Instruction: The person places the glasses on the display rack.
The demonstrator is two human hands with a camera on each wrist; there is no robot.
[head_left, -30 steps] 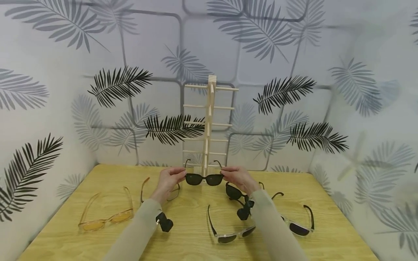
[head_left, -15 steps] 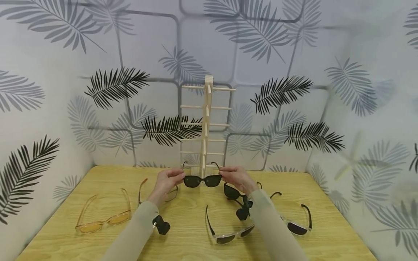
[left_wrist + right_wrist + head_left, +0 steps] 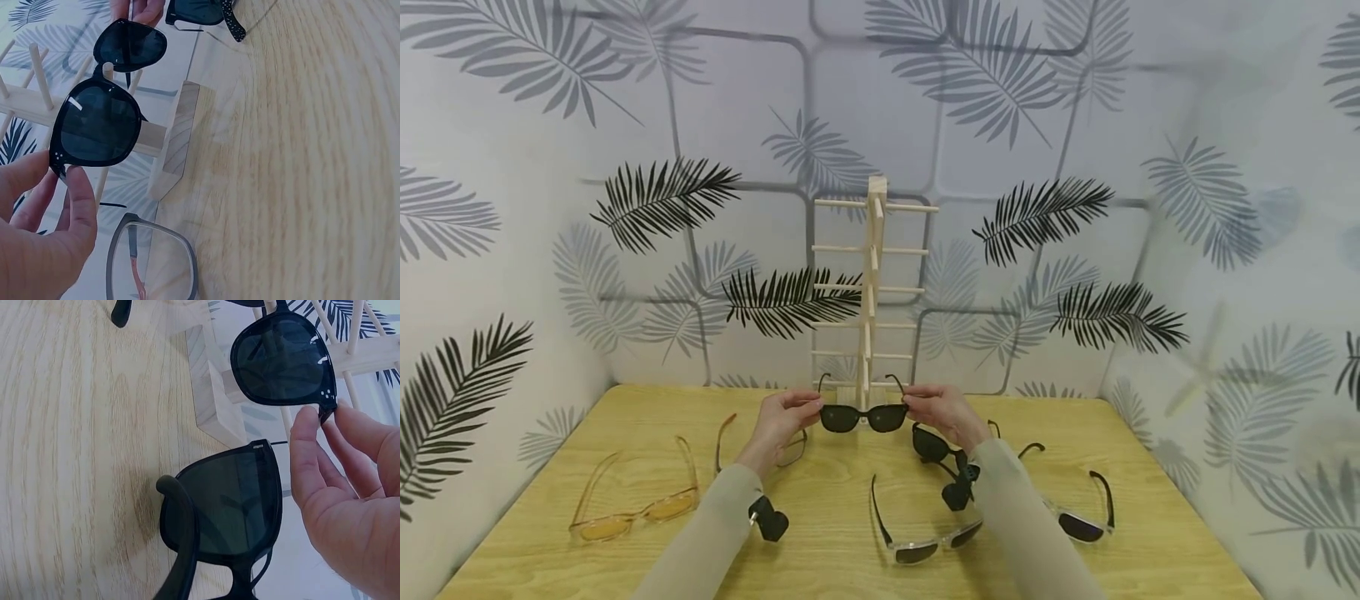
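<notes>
Both hands hold one pair of black sunglasses (image 3: 840, 419) by its outer corners, lenses facing me and temples toward the wall. My left hand (image 3: 778, 425) pinches the left corner between thumb and fingers; my right hand (image 3: 951, 412) pinches the right corner. The pair is at the lowest level of a wooden eyewear stand (image 3: 874, 250). In the left wrist view, a peg end (image 3: 108, 67) shows right at the bridge. Grey-framed glasses (image 3: 194, 256) lie below my left hand, and another black pair of sunglasses (image 3: 228, 506) lies below my right.
Orange-tinted glasses (image 3: 606, 528) lie at the left of the wooden table (image 3: 805, 533). Clear-framed sunglasses (image 3: 916, 552) lie front centre, and another dark-lensed pair (image 3: 1081, 527) lies to the right, partly behind my right sleeve. A patterned wall (image 3: 760, 108) stands close behind the stand.
The head view has shifted slightly. Both hands keep their hold on the black sunglasses, which stay at the foot of the stand with hardly any movement.
</notes>
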